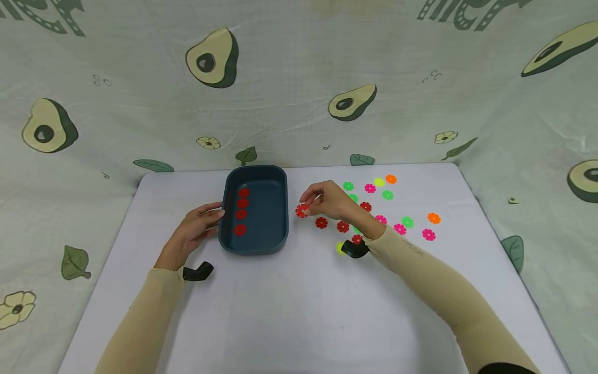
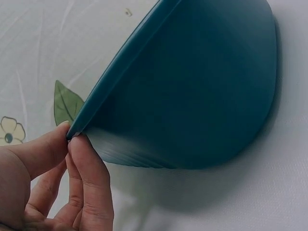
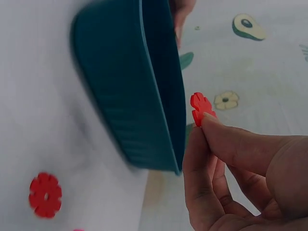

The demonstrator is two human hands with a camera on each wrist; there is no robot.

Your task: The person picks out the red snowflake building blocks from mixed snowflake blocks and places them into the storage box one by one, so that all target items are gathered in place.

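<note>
My left hand pinches the near-left rim of a deep dark-blue tray between thumb and fingers. In the left wrist view the tray's outer wall rises from the table. Several red notched discs lie in a column along the left part of the tray floor. Just right of the tray, my right hand pinches a red flower-shaped disc between thumb and fingertips. The held disc is raised to about rim height in the right wrist view. Another red disc rests on the table below this hand.
Right of the tray, more notched discs are scattered on the white table: red ones, pink ones, green ones, orange ones and yellow ones. A printed cloth hangs behind.
</note>
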